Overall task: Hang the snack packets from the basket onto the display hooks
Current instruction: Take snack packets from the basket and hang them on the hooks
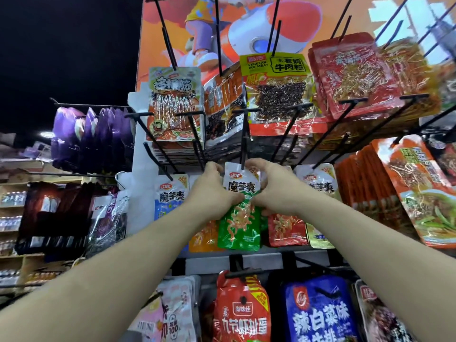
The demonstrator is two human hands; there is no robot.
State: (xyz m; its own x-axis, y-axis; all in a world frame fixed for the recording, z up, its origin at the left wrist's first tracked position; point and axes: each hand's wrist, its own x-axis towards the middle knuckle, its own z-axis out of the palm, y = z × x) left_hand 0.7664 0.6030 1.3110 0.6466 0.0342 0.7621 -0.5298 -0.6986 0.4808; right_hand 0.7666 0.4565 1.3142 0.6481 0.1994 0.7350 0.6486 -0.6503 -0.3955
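A green and white snack packet [240,213] hangs at the middle of the display with its top hole on a black hook [243,141]. My left hand [211,191] grips the packet's left edge. My right hand [272,187] grips its right edge, fingers curled near the top. Both forearms reach up from below. Similar packets hang beside it: a blue one [170,198] to the left, a red one [287,229] to the right. The basket is out of view.
Rows of black hooks jut toward me, several bare, such as one [153,137] above left. Red and orange packets [417,191] crowd the right. A red bag [240,309] and a blue bag [320,314] hang below. Purple packets [93,137] fill a side rack.
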